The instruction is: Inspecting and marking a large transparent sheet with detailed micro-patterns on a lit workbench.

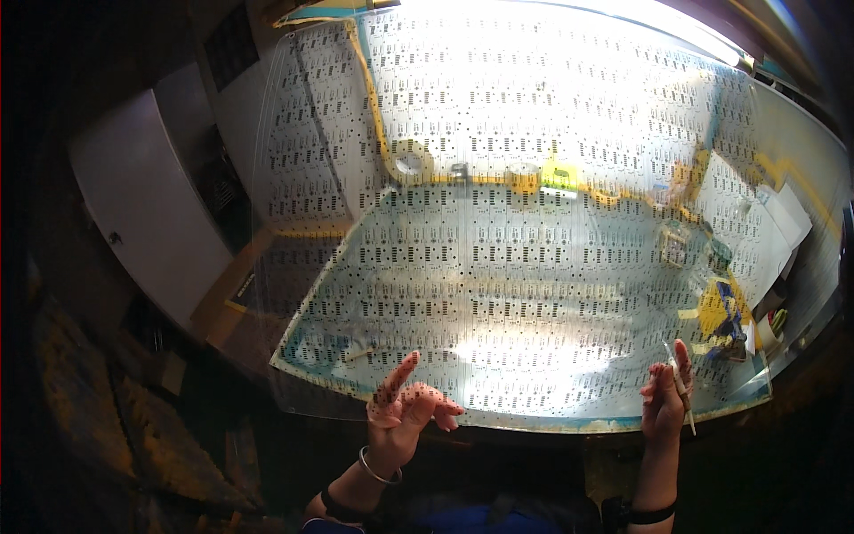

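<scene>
A large clear film sheet (511, 236), covered in rows of small black printed marks, spreads before me above a glass-topped table. My left hand (405, 416) is at its near edge, left of the middle. The printed marks show across its fingers, so they lie behind the film; the index finger points up while the thumb and other fingers close at the edge. At the near right edge, my right hand (663, 396) grips a slim pen-like tool (681, 383) with a thin tip pointing up. Marks cross these fingers too. Whether this hand also pinches the film is unclear.
A tape roll (409, 164) and a yellow-green item (559, 176) show through the film along the far side. Papers (783, 222) and a yellow-and-blue item (725, 311) lie at the right. A bright tube lamp (676, 34) glares above; a white cabinet door (133, 196) stands left.
</scene>
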A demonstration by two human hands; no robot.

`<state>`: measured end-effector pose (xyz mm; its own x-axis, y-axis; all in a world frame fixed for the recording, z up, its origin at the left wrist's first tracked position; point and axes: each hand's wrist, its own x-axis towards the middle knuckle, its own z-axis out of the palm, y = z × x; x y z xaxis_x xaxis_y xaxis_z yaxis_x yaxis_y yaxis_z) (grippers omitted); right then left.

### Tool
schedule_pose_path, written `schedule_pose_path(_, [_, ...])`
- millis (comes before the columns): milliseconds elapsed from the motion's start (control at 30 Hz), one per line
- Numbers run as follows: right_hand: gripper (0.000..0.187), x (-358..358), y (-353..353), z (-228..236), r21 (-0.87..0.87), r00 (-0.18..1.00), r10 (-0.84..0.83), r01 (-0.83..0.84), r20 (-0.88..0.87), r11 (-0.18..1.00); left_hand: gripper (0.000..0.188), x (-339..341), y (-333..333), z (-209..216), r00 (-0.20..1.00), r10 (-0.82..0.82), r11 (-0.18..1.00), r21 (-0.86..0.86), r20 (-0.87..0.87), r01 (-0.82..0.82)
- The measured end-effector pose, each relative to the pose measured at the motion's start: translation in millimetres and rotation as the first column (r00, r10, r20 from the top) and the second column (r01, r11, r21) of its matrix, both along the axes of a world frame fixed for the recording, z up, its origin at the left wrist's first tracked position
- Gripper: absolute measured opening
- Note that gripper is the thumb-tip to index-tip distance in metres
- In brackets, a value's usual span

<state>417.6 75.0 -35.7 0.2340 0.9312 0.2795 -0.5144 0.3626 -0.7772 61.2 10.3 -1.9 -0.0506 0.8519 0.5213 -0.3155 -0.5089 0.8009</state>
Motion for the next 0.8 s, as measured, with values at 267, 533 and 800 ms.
schedule_pose_path(267, [0.045, -3.0, -1.7, 3.9, 0.010, 1.000, -0.013, 0.013, -0.007, 1.000, 0.062, 0.7, -4.8, 2.0, 1.000, 0.022, 1.000, -0.010, -0.018, -0.023])
schedule_pose_path(533, [0.045, -3.2, -1.5, 4.6, 0.004, 1.000, -0.008, 0.008, 0.006, 1.000, 0.062, 0.7, -7.1, 5.0, 0.999, 0.040, 0.999, -0.015, -0.021, -0.041])
schedule_pose_path(800, [0.046, -1.0, -2.0, 4.5, -0.014, 1.000, 0.002, -0.002, 0.012, 1.000, 0.056, 0.0, -2.5, 1.3, 1.000, 0.002, 1.000, 0.011, 0.014, -0.003])
